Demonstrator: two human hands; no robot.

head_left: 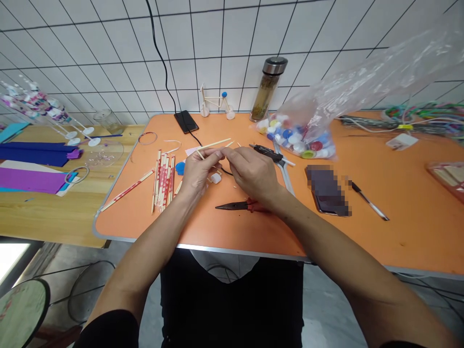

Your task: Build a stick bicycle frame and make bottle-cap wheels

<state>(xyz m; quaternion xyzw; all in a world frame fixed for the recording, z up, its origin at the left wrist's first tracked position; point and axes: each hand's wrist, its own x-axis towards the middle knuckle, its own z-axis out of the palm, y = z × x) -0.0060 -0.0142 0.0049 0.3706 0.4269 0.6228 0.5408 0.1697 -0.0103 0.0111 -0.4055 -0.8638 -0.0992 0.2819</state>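
Observation:
My left hand [197,173] and my right hand [252,173] meet above the orange table [119,217], their fingertips pinching a thin wooden stick [200,154]. Loose sticks and a bundle of wooden chopsticks [165,181] lie left of my hands. A white bottle cap [216,178] and a blue bottle cap [180,167] sit just below my left fingers. Red-handled needle-nose pliers [241,206] lie under my right wrist. A black hot glue gun [266,152] rests beyond my right hand.
A plastic bag of bottle caps [297,141] and a steel-capped flask [267,89] stand at the back. A pixelated phone [328,191], a pen-like metal tool [369,202], and a small stick model [215,104] are on the table. A wooden table [54,212] with coloured paper is to the left.

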